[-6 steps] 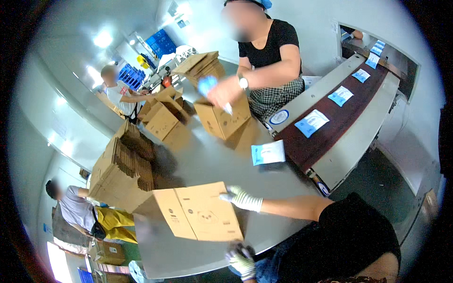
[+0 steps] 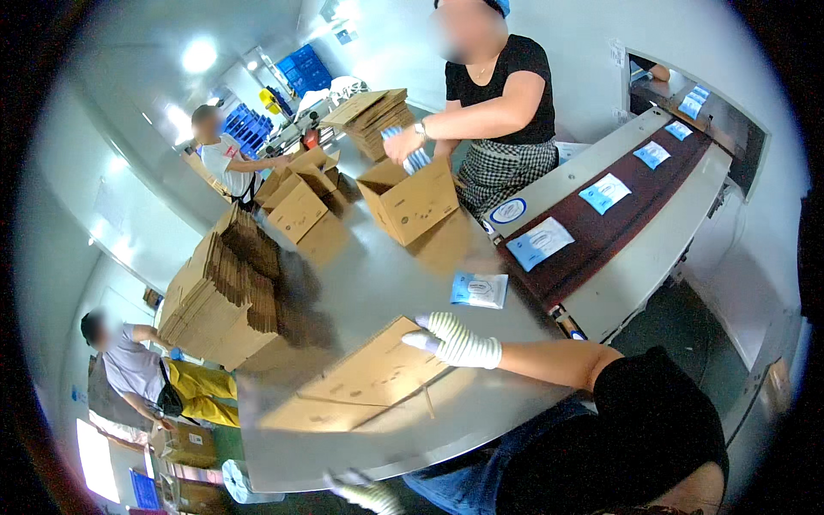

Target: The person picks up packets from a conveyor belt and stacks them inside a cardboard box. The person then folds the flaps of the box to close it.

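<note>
A flat-folded brown cardboard box (image 2: 365, 382) lies on the grey metal table (image 2: 386, 275) in front of me. My right hand (image 2: 453, 340), in a white knit glove, has its fingers over the box's far right corner and holds it there. My left hand (image 2: 362, 494), also gloved, is low at the table's near edge, partly cut off by the picture's lower edge; what it holds is hidden. A blue and white packet (image 2: 479, 289) lies on the table just beyond my right hand.
Across the table a person in a black top puts packets (image 2: 415, 156) into an open carton (image 2: 412, 202). A dark conveyor belt (image 2: 601, 249) at right carries several packets. Stacked flat cartons (image 2: 223, 292) stand at left. Two other people (image 2: 219, 150) (image 2: 129, 360) work beyond them.
The cardboard box, held more upright before, now lies lower toward the table. My right hand stays at its right corner. My left hand has dropped toward the lower edge.
</note>
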The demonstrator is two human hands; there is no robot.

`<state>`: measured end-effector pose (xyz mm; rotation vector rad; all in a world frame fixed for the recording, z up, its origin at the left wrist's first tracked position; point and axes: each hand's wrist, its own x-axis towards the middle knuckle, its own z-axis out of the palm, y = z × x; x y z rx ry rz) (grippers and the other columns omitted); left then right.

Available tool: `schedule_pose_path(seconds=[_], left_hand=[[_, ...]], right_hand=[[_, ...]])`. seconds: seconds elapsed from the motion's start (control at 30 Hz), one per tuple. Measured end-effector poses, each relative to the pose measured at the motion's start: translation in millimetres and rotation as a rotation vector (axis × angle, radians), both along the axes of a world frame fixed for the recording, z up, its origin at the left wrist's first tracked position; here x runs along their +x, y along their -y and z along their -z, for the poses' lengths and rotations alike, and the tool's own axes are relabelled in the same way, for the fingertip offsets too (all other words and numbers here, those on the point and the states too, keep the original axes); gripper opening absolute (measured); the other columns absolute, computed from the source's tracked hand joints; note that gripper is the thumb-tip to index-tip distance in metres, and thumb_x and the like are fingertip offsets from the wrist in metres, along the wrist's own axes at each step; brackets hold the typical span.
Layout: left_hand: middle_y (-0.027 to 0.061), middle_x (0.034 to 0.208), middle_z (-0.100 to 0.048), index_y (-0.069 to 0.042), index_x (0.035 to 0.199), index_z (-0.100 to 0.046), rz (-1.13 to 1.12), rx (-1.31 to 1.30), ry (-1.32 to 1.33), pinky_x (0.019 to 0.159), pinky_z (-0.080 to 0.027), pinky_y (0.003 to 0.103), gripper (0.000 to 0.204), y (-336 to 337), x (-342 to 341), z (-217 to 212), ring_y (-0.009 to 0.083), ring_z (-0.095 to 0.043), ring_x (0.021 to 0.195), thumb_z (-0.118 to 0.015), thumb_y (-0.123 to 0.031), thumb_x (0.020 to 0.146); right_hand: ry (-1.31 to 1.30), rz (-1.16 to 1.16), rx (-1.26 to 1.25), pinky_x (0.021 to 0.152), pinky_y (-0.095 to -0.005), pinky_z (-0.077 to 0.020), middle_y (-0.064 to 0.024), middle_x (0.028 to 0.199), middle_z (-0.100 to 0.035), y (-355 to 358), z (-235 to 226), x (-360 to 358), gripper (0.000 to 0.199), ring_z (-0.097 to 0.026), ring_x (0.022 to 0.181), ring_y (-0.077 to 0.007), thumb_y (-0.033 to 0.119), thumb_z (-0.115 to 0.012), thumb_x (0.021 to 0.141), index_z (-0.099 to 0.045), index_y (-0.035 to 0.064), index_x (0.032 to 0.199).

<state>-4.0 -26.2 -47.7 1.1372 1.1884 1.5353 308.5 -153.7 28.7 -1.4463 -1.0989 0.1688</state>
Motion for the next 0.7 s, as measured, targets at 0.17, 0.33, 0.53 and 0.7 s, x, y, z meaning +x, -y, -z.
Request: schedule_pose_path(seconds=[0.17, 0.33, 0.53, 0.7], left_hand=[[0.0214, 0.129, -0.050, 0.000, 0.131, -0.044, -0.042, 0.436, -0.364, 0.093, -0.045, 0.044, 0.040, 13.6, -17.9, -48.7, 0.0341, -0.051, 0.113, -0.043, -0.024, 0.098], [0.0201, 0.121, -0.054, 0.001, 0.125, -0.048, 0.103, 0.387, -0.118, 0.090, -0.046, 0.043, 0.038, 19.3, -20.0, -53.7, 0.0315, -0.054, 0.106, -0.043, -0.025, 0.098], [0.0172, 0.105, -0.057, 0.004, 0.118, -0.050, 0.116, 0.331, -0.065, 0.081, -0.048, 0.045, 0.038, 20.1, -22.9, -73.8, 0.0277, -0.057, 0.091, -0.042, -0.027, 0.097], [0.0204, 0.120, -0.050, 0.001, 0.133, -0.038, -0.102, 0.231, -0.074, 0.091, -0.045, 0.043, 0.062, 34.2, -20.5, -95.6, 0.0316, -0.053, 0.106, -0.061, -0.036, 0.089]], right_hand=[[0.300, -0.099, 0.293, 0.066, -0.0342, -0.0486, -0.0172, 0.081, -0.062, 35.7, 10.2, -15.4, 0.026, -0.063, 0.073, -0.0241, 0.019, -0.063, 0.089, -0.059, 0.0020, 0.109], [-0.166, -0.286, 0.190, 0.079, -0.0316, -0.0488, -0.0125, 0.094, -0.064, 59.8, 8.9, -28.5, 0.019, -0.062, 0.089, -0.0189, 0.012, -0.064, 0.087, -0.061, 0.0016, 0.102], [-0.370, -0.422, 0.183, 0.087, -0.0322, -0.0475, -0.0085, 0.100, -0.066, 72.1, 8.4, -28.0, 0.024, -0.061, 0.097, -0.0181, 0.017, -0.066, 0.084, -0.064, 0.0022, 0.102], [-0.189, -0.532, 0.085, 0.082, -0.0314, -0.0504, -0.0107, 0.095, -0.069, 74.0, -14.4, -42.7, 0.025, -0.065, 0.090, -0.0198, 0.020, -0.071, 0.080, -0.068, 0.0037, 0.100]])
